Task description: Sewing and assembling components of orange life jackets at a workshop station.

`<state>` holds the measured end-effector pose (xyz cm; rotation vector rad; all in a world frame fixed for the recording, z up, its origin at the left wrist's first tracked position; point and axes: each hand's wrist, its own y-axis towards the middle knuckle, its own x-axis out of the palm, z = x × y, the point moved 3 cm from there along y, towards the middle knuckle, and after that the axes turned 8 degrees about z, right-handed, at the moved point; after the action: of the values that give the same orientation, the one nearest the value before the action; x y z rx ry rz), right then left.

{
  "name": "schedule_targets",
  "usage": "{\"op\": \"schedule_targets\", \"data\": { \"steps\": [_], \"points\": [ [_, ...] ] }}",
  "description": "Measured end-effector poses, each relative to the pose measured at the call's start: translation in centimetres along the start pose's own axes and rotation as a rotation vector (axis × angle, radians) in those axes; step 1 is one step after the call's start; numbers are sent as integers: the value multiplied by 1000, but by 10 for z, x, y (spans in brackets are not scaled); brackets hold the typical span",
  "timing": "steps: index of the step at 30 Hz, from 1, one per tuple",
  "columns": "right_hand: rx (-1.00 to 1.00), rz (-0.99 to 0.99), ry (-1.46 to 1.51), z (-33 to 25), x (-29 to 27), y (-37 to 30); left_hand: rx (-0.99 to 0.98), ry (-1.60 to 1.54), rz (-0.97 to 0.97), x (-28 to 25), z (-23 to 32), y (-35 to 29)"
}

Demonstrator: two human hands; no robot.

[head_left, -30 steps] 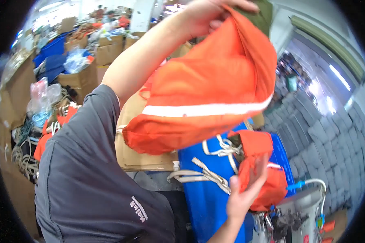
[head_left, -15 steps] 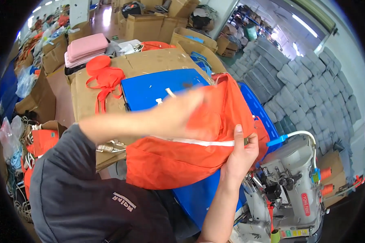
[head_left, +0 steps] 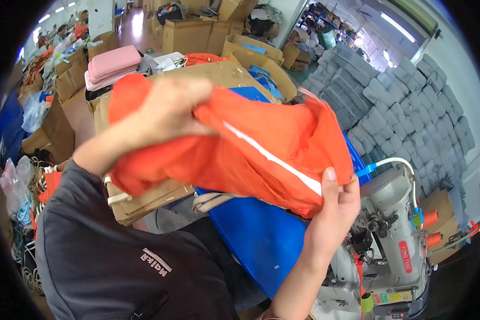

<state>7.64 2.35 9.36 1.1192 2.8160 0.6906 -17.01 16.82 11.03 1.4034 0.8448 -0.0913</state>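
Note:
An orange-red cloth piece (head_left: 261, 122), sewn like a bag or cover, is stretched in the air between my hands. A white strip (head_left: 272, 157) runs slantwise along it. My left hand (head_left: 176, 109), somewhat blurred, is closed on the upper left edge of the cloth. At the lower end of the white strip, my right hand (head_left: 336, 208) pinches the cloth between thumb and fingers. Loose cloth hangs below my left hand, also blurred. Beneath it lies the blue work surface (head_left: 256, 240), partly covered by the cloth.
A grey sewing machine (head_left: 394, 229) with orange thread cones (head_left: 429, 217) stands at the right. Brown cardboard (head_left: 218, 74) covers the table behind, with pink padded cases (head_left: 114, 63) at its far left. Grey bundles (head_left: 400, 112) are piled at the far right.
My left hand has moved left and up, drawing the cloth with it. The white strip now slants, and the cloth is lifted off much of the blue surface. My right hand shifted slightly right and down.

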Motion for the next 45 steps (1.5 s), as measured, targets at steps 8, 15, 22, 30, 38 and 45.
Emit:
{"op": "schedule_targets", "data": {
  "steps": [8,15,22,30,38,45],
  "points": [
    [-74,-96,338,-39,-24,-17,542,133,346,-77,-3,104],
    [-295,-54,-297,86,-78,-23,321,-225,43,48,-32,124],
    [282,346,-95,124,-80,-35,366,-549,-428,176,40,75],
    [171,146,-468,128,-97,-42,647,-1037,-479,179,155,55],
    [92,77,-456,112,-89,-29,661,-700,-710,168,146,72],
    [-401,125,-729,88,-81,-12,707,-743,-933,164,139,86]
  ]
}}
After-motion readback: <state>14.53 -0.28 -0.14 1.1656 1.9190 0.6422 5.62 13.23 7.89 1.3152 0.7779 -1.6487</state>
